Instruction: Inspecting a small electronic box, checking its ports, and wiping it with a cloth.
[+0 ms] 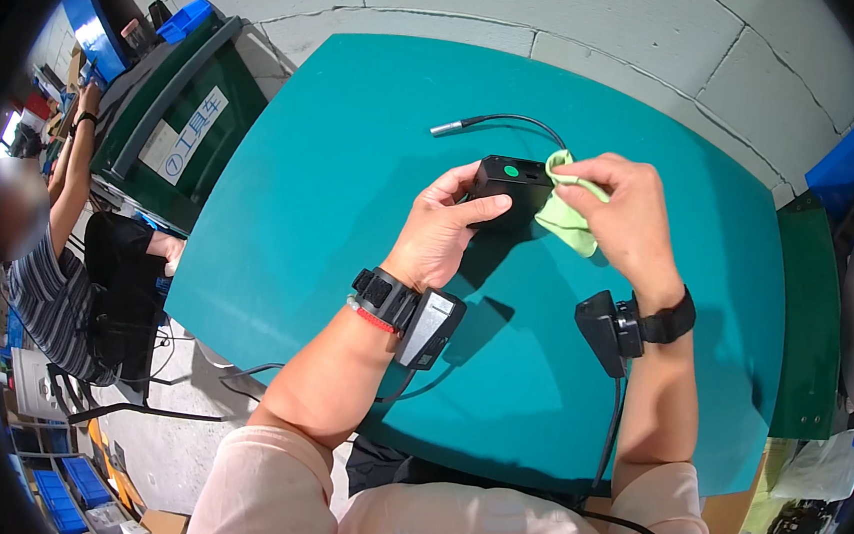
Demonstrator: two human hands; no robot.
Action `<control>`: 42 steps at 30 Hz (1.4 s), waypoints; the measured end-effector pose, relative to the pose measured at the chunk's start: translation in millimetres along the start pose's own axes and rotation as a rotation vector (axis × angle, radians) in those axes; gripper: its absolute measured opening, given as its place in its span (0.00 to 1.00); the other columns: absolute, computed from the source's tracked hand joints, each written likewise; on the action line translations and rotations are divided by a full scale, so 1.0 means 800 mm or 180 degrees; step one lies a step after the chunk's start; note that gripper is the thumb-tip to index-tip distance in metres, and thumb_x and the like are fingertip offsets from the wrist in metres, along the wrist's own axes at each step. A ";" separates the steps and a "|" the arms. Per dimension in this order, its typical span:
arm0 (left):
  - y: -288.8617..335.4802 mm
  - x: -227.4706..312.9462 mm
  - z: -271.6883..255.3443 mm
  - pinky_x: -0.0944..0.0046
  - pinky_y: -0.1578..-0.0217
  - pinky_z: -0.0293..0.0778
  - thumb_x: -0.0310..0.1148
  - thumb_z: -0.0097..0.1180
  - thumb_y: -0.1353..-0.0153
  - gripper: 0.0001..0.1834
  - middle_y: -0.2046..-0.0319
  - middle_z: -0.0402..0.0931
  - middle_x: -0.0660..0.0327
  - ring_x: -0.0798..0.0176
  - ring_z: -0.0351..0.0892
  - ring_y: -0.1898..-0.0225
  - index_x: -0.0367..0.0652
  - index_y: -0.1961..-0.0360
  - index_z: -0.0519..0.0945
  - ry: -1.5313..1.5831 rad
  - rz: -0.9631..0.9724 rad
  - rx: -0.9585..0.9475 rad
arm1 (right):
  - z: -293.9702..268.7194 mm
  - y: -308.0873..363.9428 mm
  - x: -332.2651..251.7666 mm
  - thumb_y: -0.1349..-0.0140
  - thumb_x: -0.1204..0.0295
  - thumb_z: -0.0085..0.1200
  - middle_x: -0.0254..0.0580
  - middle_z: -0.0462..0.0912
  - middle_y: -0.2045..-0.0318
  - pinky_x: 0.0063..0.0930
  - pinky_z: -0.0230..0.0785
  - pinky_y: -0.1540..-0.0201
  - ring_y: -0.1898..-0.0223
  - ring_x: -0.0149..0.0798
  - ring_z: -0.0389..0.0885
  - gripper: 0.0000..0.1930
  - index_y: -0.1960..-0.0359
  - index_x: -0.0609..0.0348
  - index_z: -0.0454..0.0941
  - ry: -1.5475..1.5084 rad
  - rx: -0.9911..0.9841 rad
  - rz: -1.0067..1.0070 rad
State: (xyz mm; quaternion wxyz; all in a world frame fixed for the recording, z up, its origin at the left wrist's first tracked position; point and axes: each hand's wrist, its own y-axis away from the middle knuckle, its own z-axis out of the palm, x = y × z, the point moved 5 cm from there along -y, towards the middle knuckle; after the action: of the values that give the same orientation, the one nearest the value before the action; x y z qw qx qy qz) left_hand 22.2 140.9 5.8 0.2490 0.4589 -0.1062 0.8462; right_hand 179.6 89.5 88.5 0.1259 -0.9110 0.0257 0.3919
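A small black box (510, 185) with a round green sticker is held above the table in my left hand (438, 226), thumb across its near face. A thin black flexible neck with a silver metal tip (446, 128) curves out behind the box toward the left; where it joins is hidden by the cloth. My right hand (624, 210) pinches a light green cloth (569, 223) against the box's right side, and part of the cloth hangs down below the fingers.
Under my hands is a green-topped table (335, 159), with a pale block wall (448, 3) behind it. To the left stands a dark green tool cart (181, 137) with a blue bin (184, 19) on top. A seated person (54, 288) works beyond it. Cables trail from both wrist-worn devices.
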 end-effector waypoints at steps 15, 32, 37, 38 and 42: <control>0.003 0.007 0.014 0.68 0.55 0.70 0.16 0.60 0.54 0.31 0.56 0.74 0.63 0.70 0.73 0.58 0.41 0.45 0.69 -0.0177 0.0285 -0.0264 | 0.015 0.007 -0.004 0.55 0.81 0.59 0.48 0.74 0.69 0.37 0.67 0.64 0.67 0.49 0.75 0.15 0.62 0.59 0.78 0.0670 0.0395 -0.0775; 0.005 -0.003 0.016 0.69 0.55 0.71 0.16 0.61 0.55 0.30 0.55 0.73 0.62 0.71 0.72 0.57 0.37 0.47 0.70 -0.0582 0.0011 -0.0374 | 0.024 0.015 -0.038 0.57 0.89 0.45 0.47 0.74 0.68 0.37 0.69 0.67 0.69 0.50 0.74 0.19 0.63 0.59 0.79 0.0540 0.0213 -0.1197; 0.005 0.000 0.013 0.68 0.54 0.71 0.16 0.61 0.54 0.30 0.53 0.72 0.61 0.70 0.73 0.56 0.37 0.46 0.69 -0.0481 0.0144 -0.0279 | 0.015 0.015 -0.037 0.59 0.89 0.46 0.48 0.74 0.71 0.37 0.68 0.67 0.69 0.49 0.74 0.19 0.65 0.60 0.80 -0.0128 0.0063 -0.1195; 0.005 -0.001 0.012 0.68 0.54 0.71 0.16 0.60 0.54 0.30 0.52 0.71 0.61 0.69 0.72 0.55 0.37 0.46 0.69 -0.0455 0.0121 -0.0232 | 0.018 0.016 -0.038 0.60 0.89 0.47 0.49 0.74 0.72 0.36 0.67 0.67 0.69 0.49 0.74 0.19 0.65 0.61 0.80 -0.0222 -0.0093 -0.1336; 0.005 0.001 0.013 0.66 0.51 0.69 0.18 0.56 0.50 0.27 0.52 0.71 0.59 0.67 0.71 0.53 0.36 0.45 0.67 -0.0365 0.0186 -0.0176 | 0.030 0.013 -0.028 0.61 0.87 0.48 0.50 0.74 0.73 0.36 0.65 0.67 0.70 0.49 0.73 0.20 0.65 0.57 0.81 -0.0030 -0.0429 -0.1126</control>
State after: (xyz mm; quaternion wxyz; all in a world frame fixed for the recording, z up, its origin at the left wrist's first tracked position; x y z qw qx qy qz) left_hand 27.4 133.4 12.3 0.2303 0.4963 -0.1570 0.8222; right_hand 145.6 84.2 86.6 0.1316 -0.9058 -0.1618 0.3687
